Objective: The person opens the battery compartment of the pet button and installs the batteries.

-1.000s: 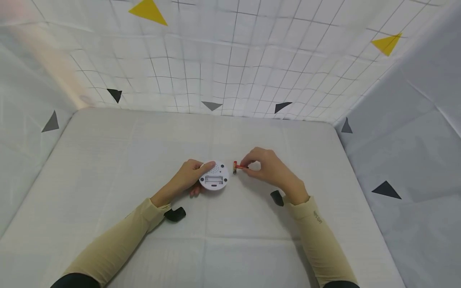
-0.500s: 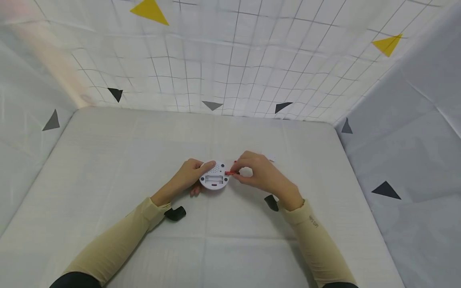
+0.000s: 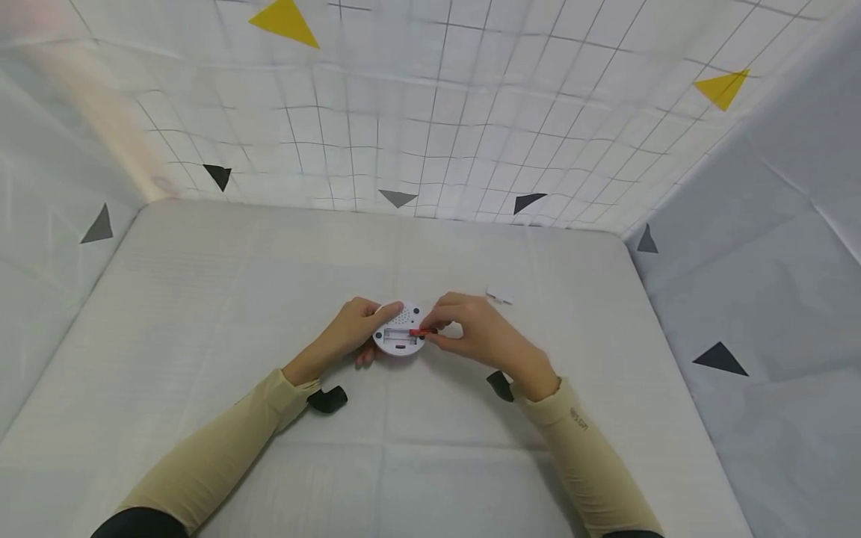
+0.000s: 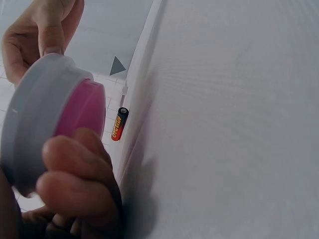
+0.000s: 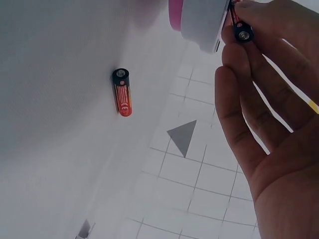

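Observation:
My left hand [image 3: 353, 321] grips a round white device [image 3: 395, 349], its back turned up with the thumb across the speaker holes. A two-slot battery compartment [image 3: 400, 336] lies uncovered there. In the left wrist view the underside of the device [image 4: 35, 114] shows pink, with curled fingers [image 4: 75, 164] beneath. My right hand [image 3: 474, 325] pinches a red and black battery [image 3: 420, 332] between thumb and fingertips, right over the compartment's right end. The right wrist view shows the dark end of this battery [image 5: 243, 34]. A second battery [image 5: 122, 94] lies on the table, hidden behind my right hand in the head view.
A small white plastic piece [image 3: 499, 295] lies on the white table [image 3: 303, 254] beyond my right hand. A grid-marked sheet [image 3: 403, 112] hangs along the table's far edge, with grey side sheets [image 3: 773, 261] at left and right.
My right hand has carried its battery leftward, from beside the loose battery to over the compartment. The white piece has come into view behind it. My left hand and the device have stayed put.

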Demonstrator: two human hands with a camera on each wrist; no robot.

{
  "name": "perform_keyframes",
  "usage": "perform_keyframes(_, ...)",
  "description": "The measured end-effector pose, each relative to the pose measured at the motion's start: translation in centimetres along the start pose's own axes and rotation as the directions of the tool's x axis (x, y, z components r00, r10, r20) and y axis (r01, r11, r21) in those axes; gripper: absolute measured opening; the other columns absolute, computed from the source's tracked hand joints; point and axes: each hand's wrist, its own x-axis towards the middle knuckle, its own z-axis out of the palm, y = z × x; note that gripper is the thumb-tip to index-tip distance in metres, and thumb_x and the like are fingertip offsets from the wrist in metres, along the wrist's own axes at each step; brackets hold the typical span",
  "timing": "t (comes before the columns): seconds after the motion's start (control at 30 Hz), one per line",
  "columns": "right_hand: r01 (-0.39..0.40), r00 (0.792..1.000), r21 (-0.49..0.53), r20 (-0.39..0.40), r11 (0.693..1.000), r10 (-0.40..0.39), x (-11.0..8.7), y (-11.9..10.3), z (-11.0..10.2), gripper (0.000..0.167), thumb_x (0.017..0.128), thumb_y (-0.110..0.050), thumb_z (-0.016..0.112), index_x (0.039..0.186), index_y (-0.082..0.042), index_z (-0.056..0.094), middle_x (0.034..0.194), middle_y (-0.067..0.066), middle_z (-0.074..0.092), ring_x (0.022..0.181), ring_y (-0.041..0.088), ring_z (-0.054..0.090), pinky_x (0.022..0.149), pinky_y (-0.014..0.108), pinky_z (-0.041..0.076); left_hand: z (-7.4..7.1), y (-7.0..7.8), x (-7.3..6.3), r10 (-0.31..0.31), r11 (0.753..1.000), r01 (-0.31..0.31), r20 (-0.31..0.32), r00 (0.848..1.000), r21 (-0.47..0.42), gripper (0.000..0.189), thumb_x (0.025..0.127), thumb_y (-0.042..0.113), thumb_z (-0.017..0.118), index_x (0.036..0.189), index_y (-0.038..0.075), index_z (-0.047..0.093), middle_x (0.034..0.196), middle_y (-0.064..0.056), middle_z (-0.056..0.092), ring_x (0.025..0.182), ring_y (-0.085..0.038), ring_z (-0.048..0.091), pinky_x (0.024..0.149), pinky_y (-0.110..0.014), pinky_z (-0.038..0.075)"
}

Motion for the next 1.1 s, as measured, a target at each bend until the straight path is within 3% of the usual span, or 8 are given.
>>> perform_keyframes(0.37,0.046,0.998,0.024,-0.036,0.999,-0.045,0.5,-0.6,1.3,0.021,0.089,-0.009,0.085,0.109,-0.012,0.081,0.102,-0.003,0.074,0.091,0.008,0.065,0.076,0.027,0.060,0.0,-0.2,0.0,0.028,1.000,-0.028,0.006,1.000,-0.005,0.066,0.100,0.067,0.058,0.081,0.005,0.071,0.056,-0.013,0.065,0.036,-0.018,0.054,0.038,-0.027,0.045)
perform_keyframes(0.7,0.109,0.987,0.022,-0.123,0.994,-0.105,0.9,-0.8,2.7,0.019,0.087,-0.007,0.087,0.105,-0.010,0.082,0.097,0.000,0.073,0.083,0.010,0.066,0.066,0.032,0.059,0.0,-0.1,-0.1,0.045,0.999,-0.045,0.004,0.999,-0.006,0.064,0.100,0.066,0.059,0.083,0.006,0.073,0.055,-0.013,0.064,0.035,-0.018,0.054,0.037,-0.027,0.044)
perform_keyframes(1.1,0.080,0.981,0.033,-0.178,0.996,-0.073,1.0,-1.0,3.5,0.018,0.084,-0.005,0.089,0.100,-0.010,0.084,0.095,-0.001,0.070,0.083,0.010,0.065,0.069,0.024,0.057,-0.1,0.1,-0.1,0.051,0.999,-0.051,0.001,0.999,0.009,0.063,0.102,0.065,0.058,0.083,0.006,0.074,0.053,-0.013,0.063,0.035,-0.018,0.053,0.037,-0.027,0.042)
